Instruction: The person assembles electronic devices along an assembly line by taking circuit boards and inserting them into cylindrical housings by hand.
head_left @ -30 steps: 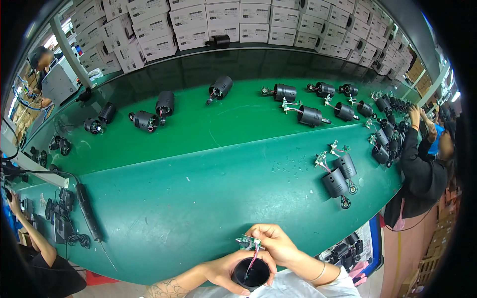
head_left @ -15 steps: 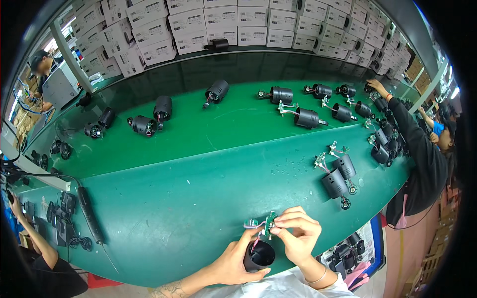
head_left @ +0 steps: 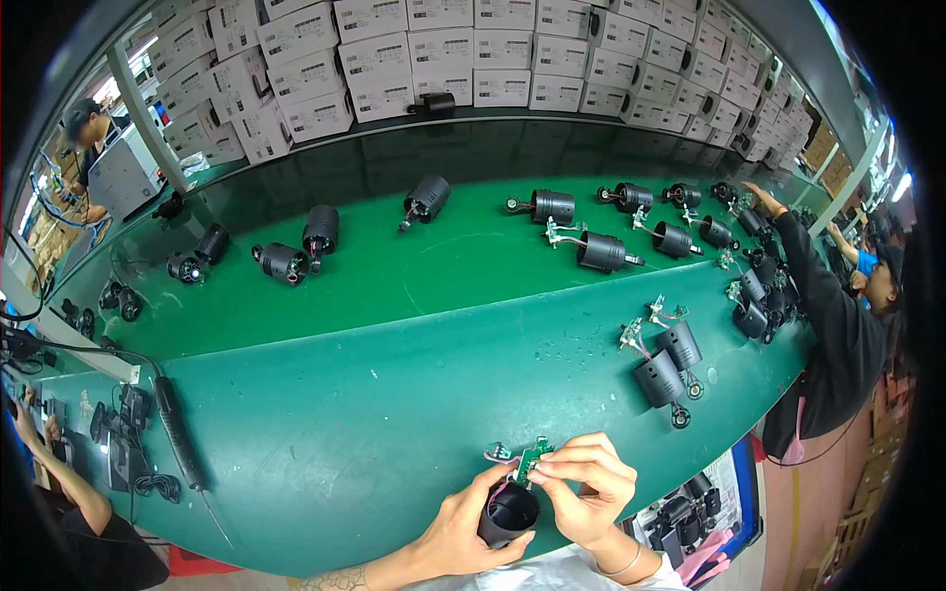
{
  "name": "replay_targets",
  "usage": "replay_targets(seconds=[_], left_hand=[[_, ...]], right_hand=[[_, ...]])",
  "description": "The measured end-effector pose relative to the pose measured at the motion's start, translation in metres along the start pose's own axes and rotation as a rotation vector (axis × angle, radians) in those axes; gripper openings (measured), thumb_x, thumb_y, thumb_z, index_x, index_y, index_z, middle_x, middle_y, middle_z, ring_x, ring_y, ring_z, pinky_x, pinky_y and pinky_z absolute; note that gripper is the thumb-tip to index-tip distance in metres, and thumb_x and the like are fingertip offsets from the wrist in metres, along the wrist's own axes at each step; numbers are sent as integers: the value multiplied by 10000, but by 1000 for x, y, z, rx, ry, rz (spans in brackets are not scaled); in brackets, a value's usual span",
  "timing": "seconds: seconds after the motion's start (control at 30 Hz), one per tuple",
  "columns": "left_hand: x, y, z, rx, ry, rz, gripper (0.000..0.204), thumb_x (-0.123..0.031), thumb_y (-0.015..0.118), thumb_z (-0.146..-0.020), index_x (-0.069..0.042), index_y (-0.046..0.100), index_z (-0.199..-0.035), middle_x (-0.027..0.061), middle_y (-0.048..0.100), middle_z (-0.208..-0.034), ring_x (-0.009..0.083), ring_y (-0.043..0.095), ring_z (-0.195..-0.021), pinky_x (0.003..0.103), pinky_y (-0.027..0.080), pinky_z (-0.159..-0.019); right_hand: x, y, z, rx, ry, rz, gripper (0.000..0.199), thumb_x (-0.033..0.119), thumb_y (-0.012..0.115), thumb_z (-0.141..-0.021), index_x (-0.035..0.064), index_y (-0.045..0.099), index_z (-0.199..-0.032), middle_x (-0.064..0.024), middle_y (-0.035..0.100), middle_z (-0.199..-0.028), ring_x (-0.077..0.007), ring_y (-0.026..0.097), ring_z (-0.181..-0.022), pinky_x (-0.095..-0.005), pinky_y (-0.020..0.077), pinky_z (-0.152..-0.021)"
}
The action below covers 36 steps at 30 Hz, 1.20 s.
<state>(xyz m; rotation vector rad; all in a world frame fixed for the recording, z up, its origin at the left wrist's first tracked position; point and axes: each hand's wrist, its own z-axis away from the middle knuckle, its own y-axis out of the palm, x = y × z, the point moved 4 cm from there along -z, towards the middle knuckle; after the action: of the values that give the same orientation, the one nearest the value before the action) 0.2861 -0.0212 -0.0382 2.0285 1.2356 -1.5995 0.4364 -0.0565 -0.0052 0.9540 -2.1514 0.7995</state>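
Note:
My left hand (head_left: pixel 458 530) is wrapped round a black cylindrical housing (head_left: pixel 505 537), whose open mouth faces up. Between the thumb and fingers of my right hand (head_left: pixel 589 492) is a green circuit board (head_left: pixel 532 460), pinched just above the rim of that housing. Thin wires run from the housing's opening to the boards. A smaller green board (head_left: pixel 500 453) hangs on wires beside the first one, near my left fingertips. The inside of the housing is dark.
Two black housings with wired boards (head_left: pixel 658 379) lie to the right on the green bench (head_left: pixel 325 433). Several more housings (head_left: pixel 603 252) lie farther back. A black pen-shaped corded tool (head_left: pixel 177 424) is at left. A co-worker's arm (head_left: pixel 823 266) reaches in at right; white boxes (head_left: pixel 443 49) stand behind.
My right hand has tilted the circuit board and brought it closer to the housing's mouth. The housing has shifted slightly to the left. The co-worker's hand at right has moved a little.

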Motion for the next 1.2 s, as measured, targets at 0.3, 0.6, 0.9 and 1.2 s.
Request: replay_targets(seconds=[0.3,0.6,0.9,1.2], left_hand=[[1,-2,2,-113,46,-22,767,-114,759,-711,79,365,-1340,231,624,-1089,293,670,-808,323,549,-654],[2,0,3,-30,-19,-22,773,-142,767,-710,112,364,-1319,247,560,-1199,277,665,-790,328,544,-644],[9,6,8,-14,-17,21,897,-134,796,-667,55,285,-1381,223,571,-1198,291,653,-895,343,540,-771],[0,-2,-4,-73,31,-71,921,-126,792,-644,51,293,-1398,247,480,-1307,343,585,-1066,395,508,-877]], right_hand=[[3,1,2,78,15,3,174,-48,785,-614,49,734,-749,-52,702,-793,-161,577,-727,-250,479,-665],[7,2,-6,200,-15,7,167,-53,770,-632,48,738,-761,-48,708,-816,-158,572,-724,-247,479,-664],[-3,-8,-10,45,130,-139,151,-41,777,-631,38,718,-745,-56,703,-794,-154,563,-704,-240,462,-652],[3,-2,-7,89,17,49,153,-31,785,-632,44,725,-751,-52,696,-768,-152,558,-694,-245,459,-648]])
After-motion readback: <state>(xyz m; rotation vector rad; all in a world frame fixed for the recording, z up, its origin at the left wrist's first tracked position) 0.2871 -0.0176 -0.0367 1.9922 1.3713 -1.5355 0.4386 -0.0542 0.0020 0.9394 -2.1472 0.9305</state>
